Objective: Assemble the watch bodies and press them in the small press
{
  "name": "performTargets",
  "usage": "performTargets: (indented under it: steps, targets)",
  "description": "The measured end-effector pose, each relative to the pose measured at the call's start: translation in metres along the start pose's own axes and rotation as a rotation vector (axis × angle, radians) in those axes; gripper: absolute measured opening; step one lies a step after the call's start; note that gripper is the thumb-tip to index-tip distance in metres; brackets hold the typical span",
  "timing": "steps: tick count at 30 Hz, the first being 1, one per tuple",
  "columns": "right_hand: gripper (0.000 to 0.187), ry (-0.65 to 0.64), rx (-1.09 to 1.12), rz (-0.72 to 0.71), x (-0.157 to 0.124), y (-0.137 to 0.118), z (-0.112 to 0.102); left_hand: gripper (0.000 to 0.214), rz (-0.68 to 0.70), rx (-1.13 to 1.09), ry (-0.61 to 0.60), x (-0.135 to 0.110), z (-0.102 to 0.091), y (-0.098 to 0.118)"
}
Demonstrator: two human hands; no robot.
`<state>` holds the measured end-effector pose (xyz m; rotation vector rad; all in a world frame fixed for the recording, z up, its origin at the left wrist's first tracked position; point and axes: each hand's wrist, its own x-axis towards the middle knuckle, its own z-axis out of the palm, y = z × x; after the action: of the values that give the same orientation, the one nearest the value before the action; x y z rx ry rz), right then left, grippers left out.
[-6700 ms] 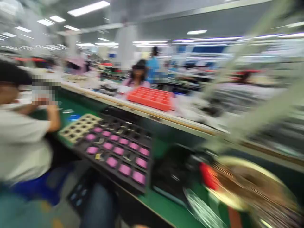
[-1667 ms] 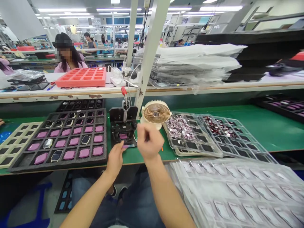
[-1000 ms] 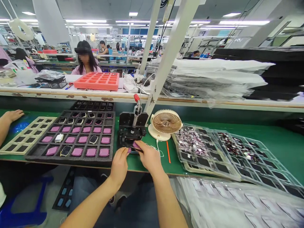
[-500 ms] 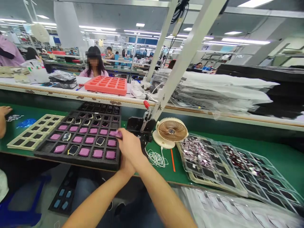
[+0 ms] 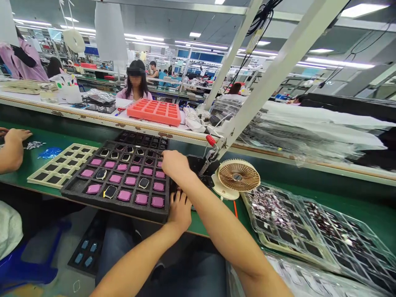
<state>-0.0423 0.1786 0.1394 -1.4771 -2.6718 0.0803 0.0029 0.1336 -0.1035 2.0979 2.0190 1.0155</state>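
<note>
A black foam tray (image 5: 117,203) holds purple watch-shaped pieces (image 5: 124,195) and watch cases with dark faces (image 5: 143,183) in its compartments. My right hand (image 5: 177,165) reaches over the tray's far right edge. Its fingers are closed at a compartment there, and what they grip is hidden. Just below its fingertips a purple piece (image 5: 160,163) shows in part. My left hand (image 5: 181,210) rests beside the tray's right edge, fingers apart over something dark. A black clamp fixture with a red-tipped lever (image 5: 210,140) stands behind my right wrist.
A cream fan (image 5: 238,176) stands right of the fixture. Further right lie clear trays of small shiny parts (image 5: 275,208). A cream tray (image 5: 63,165) and a co-worker's hand (image 5: 18,135) are at the left. A shelf with an orange tray (image 5: 154,111) runs above the bench.
My right hand has moved toward the tray's far edge and no longer shows the purple piece in its fingers. My left hand has come apart from it. The view has shifted left.
</note>
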Motion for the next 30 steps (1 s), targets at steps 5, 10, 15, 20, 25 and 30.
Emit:
performTargets:
  steps: [5, 10, 15, 20, 25, 30]
  targets:
    - [0.035, 0.448, -0.031, 0.227, -0.02, 0.063, -0.067, 0.055, 0.03, -0.092, 0.095, -0.008, 0.0, 0.0]
    - [0.035, 0.278, 0.111, 0.297, 0.024, 0.125, -0.088, 0.049, 0.18, -0.208, 0.111, -0.071, -0.024, 0.007]
    - [0.028, 0.504, 0.223, 0.118, 0.001, 0.127, -0.056, 0.035, -0.099, -0.494, 0.226, -0.172, -0.074, -0.044]
    - [0.027, 1.158, 0.511, -0.067, -0.074, 0.117, 0.035, 0.03, -0.864, -0.807, 0.554, -0.2, -0.159, -0.135]
    - [0.033, 1.164, 0.573, -0.092, -0.112, 0.112, 0.087, 0.013, -1.112, -1.361, 0.763, -0.152, -0.23, -0.153]
    - [0.04, 0.814, 0.727, 0.19, -0.14, 0.098, 0.122, 0.016, -1.356, -1.495, 0.788, -0.114, -0.248, -0.149]
